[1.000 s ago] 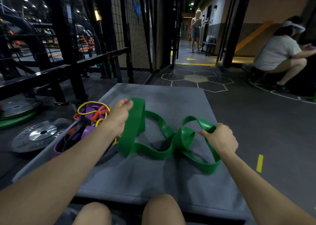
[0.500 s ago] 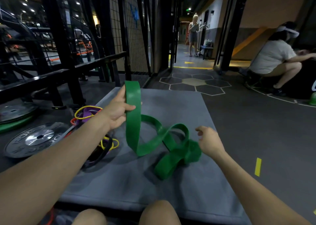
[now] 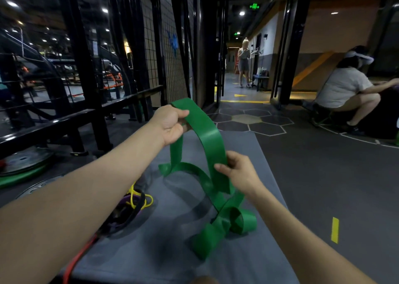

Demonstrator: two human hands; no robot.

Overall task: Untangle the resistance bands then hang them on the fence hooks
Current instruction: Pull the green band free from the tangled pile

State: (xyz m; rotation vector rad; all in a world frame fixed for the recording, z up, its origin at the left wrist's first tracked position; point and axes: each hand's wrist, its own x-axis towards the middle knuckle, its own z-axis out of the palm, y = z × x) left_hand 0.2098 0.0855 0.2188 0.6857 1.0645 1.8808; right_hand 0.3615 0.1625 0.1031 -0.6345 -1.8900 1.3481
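Observation:
A wide green resistance band (image 3: pixel 207 136) arches up from the grey mat (image 3: pixel 164 247). My left hand (image 3: pixel 172 124) grips its top loop, raised above the mat. My right hand (image 3: pixel 239 171) pinches the same band lower down on the right side. The band's lower part lies twisted and bunched on the mat (image 3: pixel 224 223). A tangle of yellow, purple, black and red bands (image 3: pixel 131 206) lies at the mat's left edge, partly hidden by my left forearm. The black wire fence (image 3: pixel 170 52) stands ahead on the left; I cannot make out its hooks.
Weight plates (image 3: pixel 23 164) lie on the floor at the left beside a black steel rack (image 3: pixel 71 121). A person crouches at the far right (image 3: pixel 345 93). Another person stands down the corridor (image 3: pixel 244 63). Dark floor with a yellow mark (image 3: pixel 335 229) runs along the right.
My left hand has lifted the green band higher. My right hand, which was off the band half a second ago, has taken hold of its right side. The band now arches up.

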